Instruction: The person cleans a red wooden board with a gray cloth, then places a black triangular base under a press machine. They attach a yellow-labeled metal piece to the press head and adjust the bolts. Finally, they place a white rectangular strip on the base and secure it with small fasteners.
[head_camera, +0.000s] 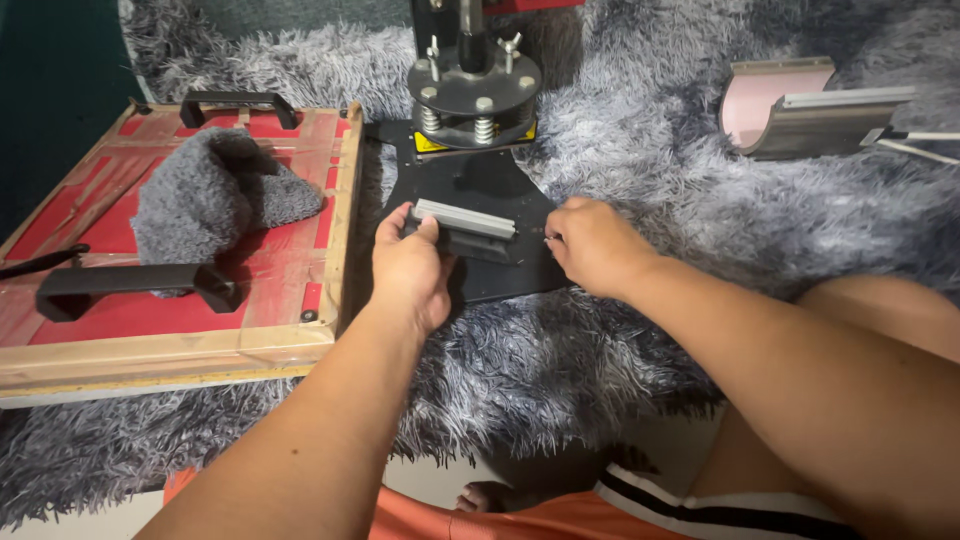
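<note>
Head camera view, looking down at two bare forearms reaching forward over a shaggy grey rug (640, 170). At the centre lies a flat black metal base plate (480, 190), and on it rests a short grey metal bar (465, 219) with a darker block beneath it. The left hand (412, 270) curls around the bar's left end, thumb on top and fingers wrapped under, so its grip is pinching the bar. The right hand (592, 243) sits just beside the bar's right end, fingers bent tight together at the plate's edge; whether its grip holds anything small cannot be told. Directly behind the bar, on the same plate, stands a round black disc (474, 90) with silver bolts and coil springs around a central post, crowding the space beyond the hands. To the left, touching the rug, is a flat square platen (200, 320) with a pale wooden-looking frame, a glossy red surface under taped film, and two black handles; a nubby grey cloth (215, 195) lies crumpled on it. At the upper right, well apart, a curved half-cylinder piece (790, 115) with a pink inner lining and grey metal shell rests on the rug. Orange fabric with black and white stripes shows at the bottom edge.
</note>
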